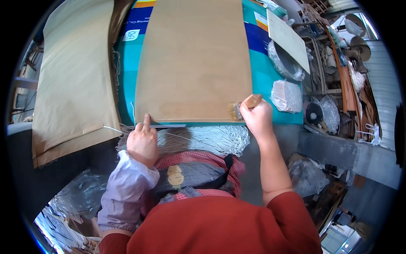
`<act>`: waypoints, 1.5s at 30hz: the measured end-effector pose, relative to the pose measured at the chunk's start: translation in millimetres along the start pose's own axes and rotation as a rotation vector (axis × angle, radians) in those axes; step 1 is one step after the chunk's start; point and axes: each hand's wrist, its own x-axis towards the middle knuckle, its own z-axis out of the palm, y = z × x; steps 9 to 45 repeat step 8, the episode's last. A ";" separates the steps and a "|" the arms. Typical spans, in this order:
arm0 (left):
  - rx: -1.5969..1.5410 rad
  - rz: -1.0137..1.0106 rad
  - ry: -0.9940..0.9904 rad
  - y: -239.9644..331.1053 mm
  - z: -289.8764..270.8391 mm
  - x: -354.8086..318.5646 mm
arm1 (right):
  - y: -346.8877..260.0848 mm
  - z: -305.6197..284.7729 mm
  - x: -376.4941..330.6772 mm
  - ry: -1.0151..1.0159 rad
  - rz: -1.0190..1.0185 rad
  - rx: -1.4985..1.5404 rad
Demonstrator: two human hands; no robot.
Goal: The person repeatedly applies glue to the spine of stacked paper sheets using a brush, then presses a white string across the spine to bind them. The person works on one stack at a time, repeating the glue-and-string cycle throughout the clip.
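A long brown paper sheet lies lengthwise before me on a teal printed surface. My left hand is at its near left corner, index finger stretched onto the paper and the other fingers partly bent. A thin pale strip shows beside that hand along the near edge; I cannot tell whether the hand touches it. My right hand is closed round the wooden handle of a flat paintbrush. Its pale bristles rest on the paper's near right corner.
A stack of brown paper hangs over the near edge at left. White strings lie bundled below the sheet. At right are a plastic-wrapped block, a plastic-lined round container and a pale board. Cluttered racks stand farther right.
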 end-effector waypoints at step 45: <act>-0.005 -0.044 -0.048 9.2 -9.6 8.7 | 18.6 -36.7 19.0 -0.011 0.174 0.814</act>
